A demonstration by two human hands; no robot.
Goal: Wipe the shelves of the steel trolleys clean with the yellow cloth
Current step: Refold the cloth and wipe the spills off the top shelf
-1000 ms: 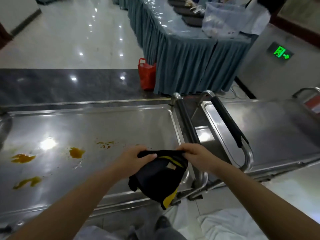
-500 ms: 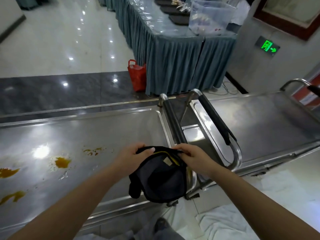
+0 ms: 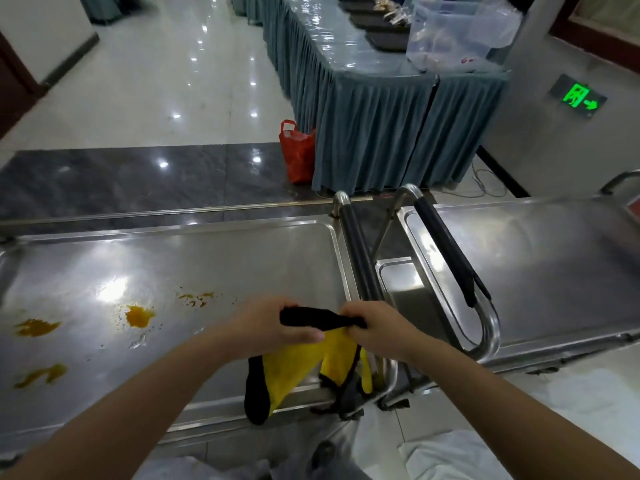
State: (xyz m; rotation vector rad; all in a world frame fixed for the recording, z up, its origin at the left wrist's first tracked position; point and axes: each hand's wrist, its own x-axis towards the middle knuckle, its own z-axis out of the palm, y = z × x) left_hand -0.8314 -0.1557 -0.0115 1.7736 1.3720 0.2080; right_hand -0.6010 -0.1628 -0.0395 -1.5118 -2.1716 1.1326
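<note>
A yellow cloth with a dark backing (image 3: 294, 363) hangs in front of me above the near right corner of the left steel trolley shelf (image 3: 214, 258). My left hand (image 3: 268, 329) and my right hand (image 3: 374, 329) each grip its bunched top edge, close together. The yellow face of the cloth now shows and the lower end droops over the shelf's front rim. Several orange sauce stains (image 3: 138, 315) lie on the left half of that shelf. A second steel trolley shelf (image 3: 540, 268) stands to the right.
Two black-sleeved trolley handles (image 3: 446, 251) stand between the shelves. A lower steel shelf (image 3: 405, 289) shows in the gap. Beyond are a blue-skirted buffet table (image 3: 374, 133), a red bag (image 3: 298, 150) on the floor and a clear plastic bin (image 3: 457, 32). White fabric (image 3: 450, 455) lies by my feet.
The cloth has been turned over and shaken out between my hands: earlier its dark side faced me in a bundle, now the yellow side hangs open. The view has shifted slightly.
</note>
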